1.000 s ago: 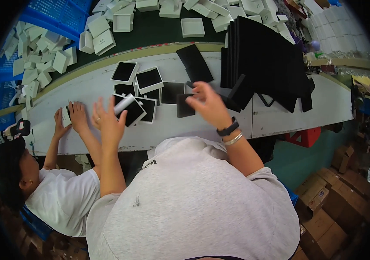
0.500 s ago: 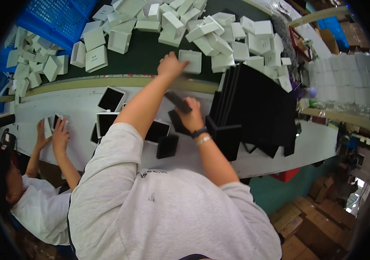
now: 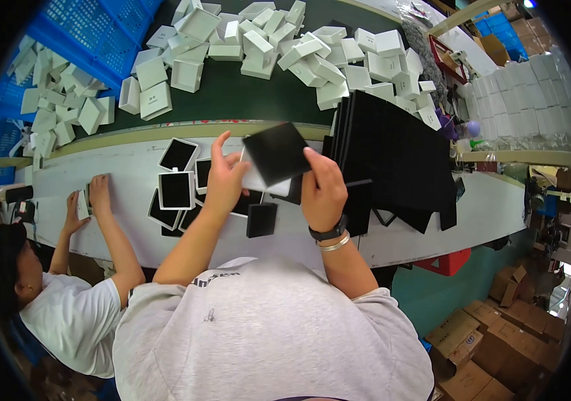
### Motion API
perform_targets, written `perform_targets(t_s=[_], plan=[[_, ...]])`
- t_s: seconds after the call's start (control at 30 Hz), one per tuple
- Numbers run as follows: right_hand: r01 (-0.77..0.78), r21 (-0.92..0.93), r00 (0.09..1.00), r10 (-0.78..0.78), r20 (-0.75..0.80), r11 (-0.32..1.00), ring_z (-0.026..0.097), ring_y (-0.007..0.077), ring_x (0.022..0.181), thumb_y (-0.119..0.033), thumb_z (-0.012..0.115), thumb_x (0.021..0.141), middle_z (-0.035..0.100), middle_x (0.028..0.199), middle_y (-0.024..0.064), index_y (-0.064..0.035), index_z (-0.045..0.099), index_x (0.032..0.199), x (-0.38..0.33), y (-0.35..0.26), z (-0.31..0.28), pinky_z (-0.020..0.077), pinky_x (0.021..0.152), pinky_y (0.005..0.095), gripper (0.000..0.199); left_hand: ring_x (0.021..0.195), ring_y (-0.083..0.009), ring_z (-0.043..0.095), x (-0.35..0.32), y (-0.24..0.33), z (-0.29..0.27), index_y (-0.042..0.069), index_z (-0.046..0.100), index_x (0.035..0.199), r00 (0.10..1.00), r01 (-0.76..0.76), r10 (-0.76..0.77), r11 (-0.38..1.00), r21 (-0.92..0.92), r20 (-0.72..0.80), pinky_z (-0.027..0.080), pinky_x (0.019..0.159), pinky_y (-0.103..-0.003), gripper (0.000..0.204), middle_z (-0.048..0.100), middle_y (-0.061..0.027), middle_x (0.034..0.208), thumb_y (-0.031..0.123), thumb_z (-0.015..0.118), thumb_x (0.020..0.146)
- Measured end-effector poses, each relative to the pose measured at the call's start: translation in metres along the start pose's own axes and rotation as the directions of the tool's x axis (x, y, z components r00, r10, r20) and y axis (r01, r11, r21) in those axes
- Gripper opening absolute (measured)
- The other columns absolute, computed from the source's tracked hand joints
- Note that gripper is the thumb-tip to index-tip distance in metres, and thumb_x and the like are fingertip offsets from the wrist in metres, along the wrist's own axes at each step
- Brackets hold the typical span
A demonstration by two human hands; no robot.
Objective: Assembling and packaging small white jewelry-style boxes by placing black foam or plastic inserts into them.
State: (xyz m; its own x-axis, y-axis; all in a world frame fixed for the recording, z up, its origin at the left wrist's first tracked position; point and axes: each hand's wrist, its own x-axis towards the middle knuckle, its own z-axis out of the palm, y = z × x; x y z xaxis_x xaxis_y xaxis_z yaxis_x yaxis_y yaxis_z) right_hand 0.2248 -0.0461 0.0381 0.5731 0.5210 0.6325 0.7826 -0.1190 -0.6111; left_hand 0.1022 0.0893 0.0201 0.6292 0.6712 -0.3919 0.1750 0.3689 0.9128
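- Both hands had drawn back from the belt of white boxes to the white table.
- Left hand pinched a white tray; right hand gripped a black square pad by its edge, above the tray.
- Pad looked light, thin and bendable; best held at opposite edges.
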Motion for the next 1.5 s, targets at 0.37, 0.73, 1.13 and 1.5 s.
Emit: perform_targets(t_s=[0.37,0.73,1.13,1.5], plan=[[0.305,0.020,0.869,-0.287,0.403,0.952,0.057,0.0216,0.079,0.004,0.062,0.069,0.057,0.087,0.0069,0.0000,0.066,0.107,-0.038,-0.102,-0.032,0.0488,0.070,0.0314,0.038,0.087,-0.0061,0.050,-0.101,-0.013,-0.039,0.011,0.032,0.141,0.811,-0.570,0.565,0.822,0.016,-0.151,0.044,0.071,-0.018,0.043,0.045,-0.0036,0.111,0.028,0.032,0.102],[-0.671,0.543,0.730,0.322,0.603,0.504,0.054,0.0099,0.081,-0.025,0.055,0.095,0.054,0.093,0.0020,-0.0062,0.040,0.129,-0.082,-0.087,-0.053,0.0466,0.071,0.0239,0.042,0.090,-0.0091,0.049,-0.158,-0.026,-0.037,0.010,0.029,0.140,0.897,-0.406,0.417,0.909,-0.095,0.149,0.040,0.081,-0.021,0.048,0.049,-0.0075,0.115,0.007,0.047,0.095],[-0.717,0.523,0.690,0.365,0.624,0.460,0.052,0.0079,0.071,-0.019,0.054,0.095,0.060,0.088,0.0034,-0.0027,0.047,0.129,-0.113,-0.106,-0.036,0.0432,0.062,0.0238,0.037,0.084,-0.0063,0.043,-0.161,-0.039,-0.039,0.013,0.040,0.113,0.974,-0.224,0.226,0.963,-0.150,-0.007,0.036,0.074,-0.019,0.022,0.046,-0.0012,0.097,0.024,0.051,0.098],[-0.645,0.356,0.725,0.393,0.566,0.676,0.055,0.0103,0.070,-0.016,0.055,0.094,0.062,0.084,0.0062,-0.0031,0.048,0.127,-0.117,-0.094,-0.029,0.0438,0.062,0.0251,0.036,0.070,-0.0039,0.041,-0.151,-0.052,-0.043,0.010,0.039,0.110,0.954,-0.295,0.294,0.956,0.004,0.064,0.032,0.058,-0.019,0.021,0.049,0.0001,0.091,0.012,0.053,0.095]])
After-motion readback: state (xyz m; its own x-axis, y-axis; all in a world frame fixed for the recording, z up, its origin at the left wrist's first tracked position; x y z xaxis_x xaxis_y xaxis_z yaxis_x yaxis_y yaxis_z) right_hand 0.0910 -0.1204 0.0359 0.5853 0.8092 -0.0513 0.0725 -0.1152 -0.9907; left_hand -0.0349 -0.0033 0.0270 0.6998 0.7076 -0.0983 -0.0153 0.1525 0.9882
